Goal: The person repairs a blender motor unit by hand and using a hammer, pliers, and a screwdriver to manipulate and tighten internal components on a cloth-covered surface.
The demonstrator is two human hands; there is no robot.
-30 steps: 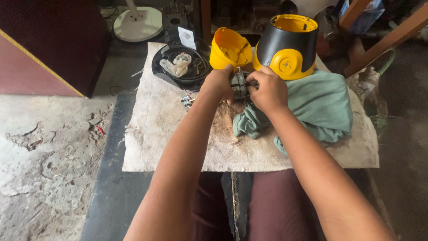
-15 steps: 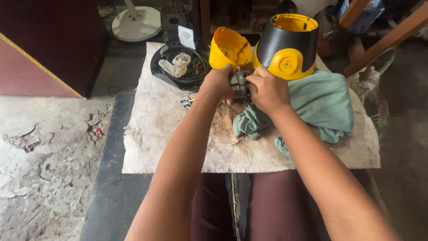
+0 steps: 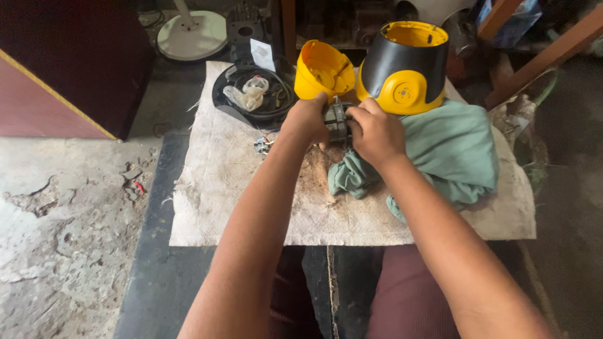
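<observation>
The left hand and the right hand meet over the middle of the tabletop, both clenched around a small dark metal part that shows only as a ribbed, round-edged piece in the gap between them. The left hand grips it from the left with the fingers curled over the top; the right hand grips it from the right, knuckles up. How much of the part lies inside the palms cannot be told.

Just under the right hand lies a crumpled green cloth, which spreads away to the right and touches the base of a black and yellow housing. That housing stands upright just beyond the hands, open at the top. Beside it on the left, a yellow cup-shaped shell lies tilted with its hollow facing the camera, right behind the left hand.

Further left sits a round black tray holding coiled wire and a clear plastic bag. A small metal bit with wires lies near the left wrist.

All of this rests on a stained white sheet spread over the dark tabletop. A rusty patch marks the sheet below the hands. Beyond the far edge, a white round fan base stands on the floor.
</observation>
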